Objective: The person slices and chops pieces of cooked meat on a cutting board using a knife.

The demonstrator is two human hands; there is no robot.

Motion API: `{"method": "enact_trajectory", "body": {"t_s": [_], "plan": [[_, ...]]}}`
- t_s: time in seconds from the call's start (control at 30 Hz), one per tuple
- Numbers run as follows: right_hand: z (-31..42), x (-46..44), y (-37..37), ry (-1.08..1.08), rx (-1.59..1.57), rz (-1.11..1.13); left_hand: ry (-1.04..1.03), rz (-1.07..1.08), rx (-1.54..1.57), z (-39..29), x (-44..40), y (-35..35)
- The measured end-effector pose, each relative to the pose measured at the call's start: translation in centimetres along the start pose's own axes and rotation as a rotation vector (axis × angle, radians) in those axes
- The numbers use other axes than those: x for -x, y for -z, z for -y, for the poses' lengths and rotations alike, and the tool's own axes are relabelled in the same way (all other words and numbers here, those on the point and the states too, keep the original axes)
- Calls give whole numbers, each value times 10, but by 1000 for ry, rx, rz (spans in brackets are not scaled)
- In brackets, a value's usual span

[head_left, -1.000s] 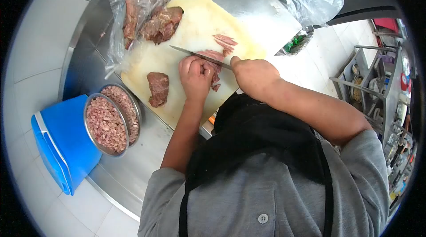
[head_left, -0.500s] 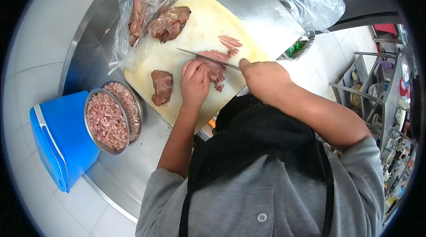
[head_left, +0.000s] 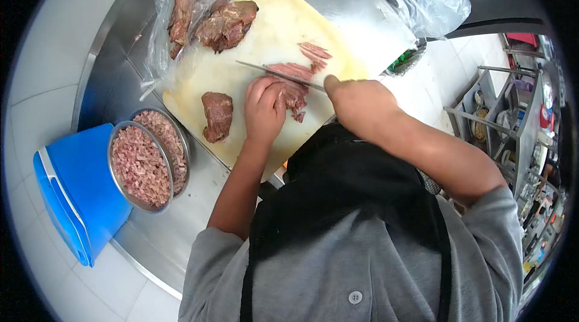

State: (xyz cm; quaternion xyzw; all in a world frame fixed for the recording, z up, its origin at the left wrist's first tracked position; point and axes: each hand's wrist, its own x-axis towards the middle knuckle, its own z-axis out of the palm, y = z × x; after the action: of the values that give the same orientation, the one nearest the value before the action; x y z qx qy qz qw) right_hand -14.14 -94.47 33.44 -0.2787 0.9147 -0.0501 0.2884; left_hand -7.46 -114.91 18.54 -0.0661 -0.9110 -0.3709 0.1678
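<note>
My right hand (head_left: 357, 105) is closed round the handle of a knife (head_left: 256, 67). Its blade points left and lies across a piece of cooked meat (head_left: 294, 96) on the pale cutting board (head_left: 277, 8). With bent fingers, my left hand (head_left: 264, 108) grips the near-left part of that meat beside the blade. Thin cut slices (head_left: 313, 53) lie just beyond the knife. A smaller chunk of meat (head_left: 217, 117) rests on the board to the left of my left hand. Another large piece (head_left: 228, 25) sits at the board's far left, by the plastic bag.
A clear plastic bag (head_left: 158, 44) with meat inside is at the far left. Two metal bowls of chopped meat (head_left: 142, 165) stand overlapping near a blue cooler (head_left: 90, 189). More plastic (head_left: 422, 2) lies at the back right. Metal shelving (head_left: 500, 117) stands to the right.
The view has shifted slightly, so the board and bowls appear a little further left. Both hands keep their hold, and the knife stays at nearly the same place on the meat.
</note>
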Motion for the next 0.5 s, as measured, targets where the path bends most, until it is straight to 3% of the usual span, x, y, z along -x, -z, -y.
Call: {"method": "enact_trajectory", "body": {"t_s": [0.1,0.2,0.27,0.5], "plan": [[10,28,20,-67,22,143,2,-55,-5,0,3,-3],[13,21,-5,-104,-30,120,-71,-53,-12,3,0,-3],[13,-8,-30,-16,-48,-33,-83,-53,-10,3,-1,-1],[5,37,20,-58,31,133,-12,-93,27,0,4,-4]]}}
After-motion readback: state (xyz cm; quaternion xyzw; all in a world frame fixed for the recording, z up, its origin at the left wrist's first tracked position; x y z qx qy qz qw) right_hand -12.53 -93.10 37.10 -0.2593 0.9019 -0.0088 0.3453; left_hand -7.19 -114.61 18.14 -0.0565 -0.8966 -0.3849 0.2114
